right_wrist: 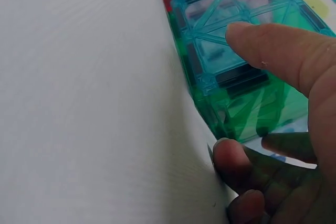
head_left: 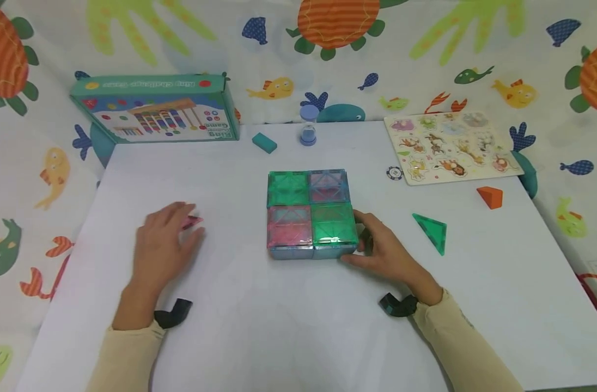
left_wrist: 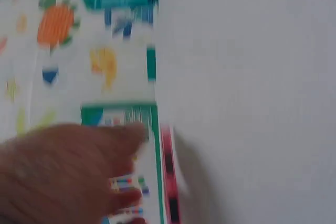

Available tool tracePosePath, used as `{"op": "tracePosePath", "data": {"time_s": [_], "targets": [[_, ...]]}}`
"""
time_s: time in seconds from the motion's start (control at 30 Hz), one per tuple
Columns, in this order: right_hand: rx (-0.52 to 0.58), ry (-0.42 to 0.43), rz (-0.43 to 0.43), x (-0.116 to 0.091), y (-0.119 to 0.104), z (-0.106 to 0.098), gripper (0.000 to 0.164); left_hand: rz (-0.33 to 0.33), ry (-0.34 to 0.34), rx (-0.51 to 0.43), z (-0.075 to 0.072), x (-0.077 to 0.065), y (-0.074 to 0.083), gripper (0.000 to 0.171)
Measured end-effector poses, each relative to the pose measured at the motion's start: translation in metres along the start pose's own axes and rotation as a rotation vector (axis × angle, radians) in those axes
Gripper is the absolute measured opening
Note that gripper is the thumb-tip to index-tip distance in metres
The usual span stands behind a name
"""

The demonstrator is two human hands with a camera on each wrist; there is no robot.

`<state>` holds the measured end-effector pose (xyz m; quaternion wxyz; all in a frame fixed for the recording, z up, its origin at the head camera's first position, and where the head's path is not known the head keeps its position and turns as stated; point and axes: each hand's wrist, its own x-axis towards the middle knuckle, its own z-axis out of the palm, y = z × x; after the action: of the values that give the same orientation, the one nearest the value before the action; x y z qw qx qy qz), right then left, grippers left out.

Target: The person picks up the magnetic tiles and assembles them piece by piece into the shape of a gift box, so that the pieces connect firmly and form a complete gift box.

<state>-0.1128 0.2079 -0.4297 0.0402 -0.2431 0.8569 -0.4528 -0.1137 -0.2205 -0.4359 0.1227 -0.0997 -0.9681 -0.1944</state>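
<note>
A low square block of clear magnetic tiles (head_left: 288, 188) stands mid-table, its top green, pink and blue. My right hand (head_left: 384, 247) holds its near right corner. In the right wrist view the thumb (right_wrist: 273, 51) lies against a blue tile (right_wrist: 220, 53), and the other fingers (right_wrist: 231, 156) curl by the green side near the table. At the left, my left hand (head_left: 163, 245) is over a small pink tile (head_left: 192, 222), thumb and fingers spread on either side. That pink tile (left_wrist: 169, 174) shows its edge beside the blurred left hand (left_wrist: 79, 166) in the left wrist view.
A green triangular tile (head_left: 434, 233) and an orange wedge (head_left: 489, 197) lie at the right. Behind are a ring game box (head_left: 156, 117), a teal block (head_left: 265, 142), a small sand timer (head_left: 308, 128), a poker chip (head_left: 394, 173) and an animal puzzle board (head_left: 450, 144).
</note>
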Motion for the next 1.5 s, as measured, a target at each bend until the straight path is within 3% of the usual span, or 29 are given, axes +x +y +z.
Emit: {"op": "tracePosePath", "data": {"time_s": [0.07,0.13,0.2,0.37,0.6,0.7,0.8,0.93,1.07,1.17,1.27,1.5], "targets": [[0.001,-0.011,-0.007,0.001,-0.008,-0.002,0.086,-0.158,-0.043,0.065,-0.007,-0.003,-0.019,0.056],[-0.011,-0.019,-0.003,0.001,-0.013,-0.004,0.086,-0.256,-0.105,0.111,-0.011,-0.006,-0.031,0.058],[-0.018,-0.023,0.004,0.001,-0.015,-0.006,0.085,-0.282,-0.116,0.139,-0.011,-0.006,-0.036,0.057],[-0.027,-0.011,0.001,0.0,-0.007,-0.007,0.086,-0.278,0.002,0.082,-0.007,-0.002,-0.037,0.046],[-0.041,-0.015,0.0,-0.004,0.023,-0.002,0.089,-0.437,0.051,-0.104,-0.009,0.005,-0.018,0.032],[-0.048,-0.029,-0.001,-0.003,0.027,-0.002,0.088,-0.37,0.145,-0.181,-0.014,0.011,0.0,0.027],[-0.057,-0.041,0.004,-0.001,0.027,-0.002,0.086,-0.216,0.224,-0.264,-0.022,0.024,0.025,0.027],[-0.073,-0.046,0.019,-0.001,0.026,-0.002,0.087,0.026,0.207,-0.331,-0.026,0.048,0.069,0.026],[-0.063,-0.045,0.018,0.0,0.027,0.001,0.088,0.222,0.139,-0.343,-0.014,0.065,0.101,0.026],[-0.056,-0.055,0.016,0.0,0.028,0.005,0.088,0.274,0.096,-0.337,-0.004,0.068,0.11,0.025],[-0.062,-0.069,0.021,0.001,0.028,0.007,0.089,0.286,0.084,-0.311,0.003,0.066,0.112,0.025],[-0.097,-0.049,0.038,-0.003,0.03,0.001,0.088,0.315,0.075,-0.246,0.006,0.069,0.117,0.028]]}}
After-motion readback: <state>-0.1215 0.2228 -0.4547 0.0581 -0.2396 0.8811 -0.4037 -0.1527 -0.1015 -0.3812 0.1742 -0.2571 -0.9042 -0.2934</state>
